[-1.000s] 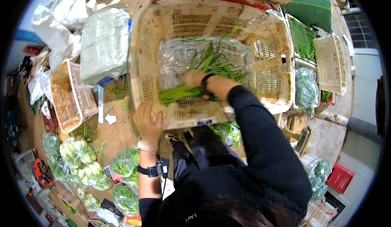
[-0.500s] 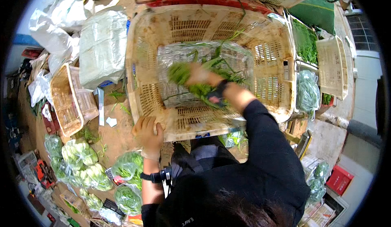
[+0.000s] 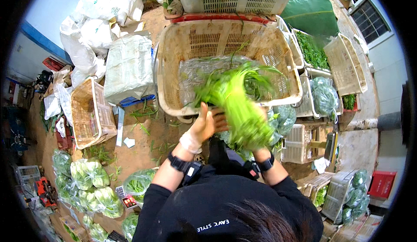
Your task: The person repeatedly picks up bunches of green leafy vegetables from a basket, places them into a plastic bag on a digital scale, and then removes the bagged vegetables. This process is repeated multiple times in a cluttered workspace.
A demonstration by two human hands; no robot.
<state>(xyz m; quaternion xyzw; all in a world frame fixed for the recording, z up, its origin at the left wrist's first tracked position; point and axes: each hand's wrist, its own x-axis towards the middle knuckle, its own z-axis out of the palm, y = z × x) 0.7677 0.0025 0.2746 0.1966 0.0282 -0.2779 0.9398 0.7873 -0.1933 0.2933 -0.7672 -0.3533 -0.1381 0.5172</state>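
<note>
A blurred bunch of long-stemmed leafy greens [image 3: 243,107] is tilted over the near rim of a large cream plastic crate [image 3: 173,51]. Its pale cut stems point toward me and its leaves hang into the crate. My right hand [image 3: 261,153] grips the bunch from the right side and is mostly hidden behind the stems. My left hand [image 3: 207,124] is beside the bunch on its left, thumb up and fingers stretched toward the stems. Inside the crate, clear plastic sheeting [image 3: 191,77] covers the bottom, with more dark leaves on it.
Another cream crate [image 3: 93,111] lies tipped at the left, beside a wrapped pale bale [image 3: 128,68]. Bagged vegetables [image 3: 89,174] cover the floor at lower left. A crate of greens [image 3: 312,48] and bagged greens [image 3: 323,94] stand at right.
My right hand has come out of the crate toward me, lifting the bunch over the near rim. My left hand has left the crate's near left corner and moved right, beside the bunch.
</note>
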